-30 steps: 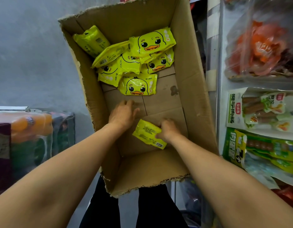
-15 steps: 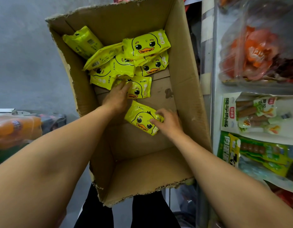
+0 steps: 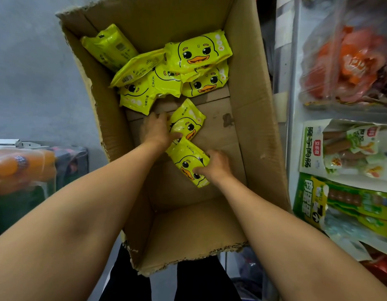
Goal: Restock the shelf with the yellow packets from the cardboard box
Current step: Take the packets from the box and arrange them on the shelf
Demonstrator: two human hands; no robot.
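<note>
inside the cardboard box (image 3: 251, 109), near its middle, i see two yellow duck packets in my hands. the left hand (image 3: 156, 129) now grips the upper packet (image 3: 188, 121), thumb curled across its face; half a second ago that hand was only reaching onto a packet at the edge of the pile, and this one has come away from the heap toward me. the right hand (image 3: 216, 165) pinches the lower packet (image 3: 188, 161), fingers curled on its right edge, duck face up, much as before; a second ago that packet showed its printed back. the two packets touch at their near corners. the remaining pile (image 3: 177, 68) lies at the far end of the box, overlapping, one packet (image 3: 110, 47) leaning against the far left wall. to my right the shelf (image 3: 294, 105) holds bagged sausage snacks (image 3: 340, 146). at left, orange bottles (image 3: 16, 166) sit in plastic wrap.
</note>
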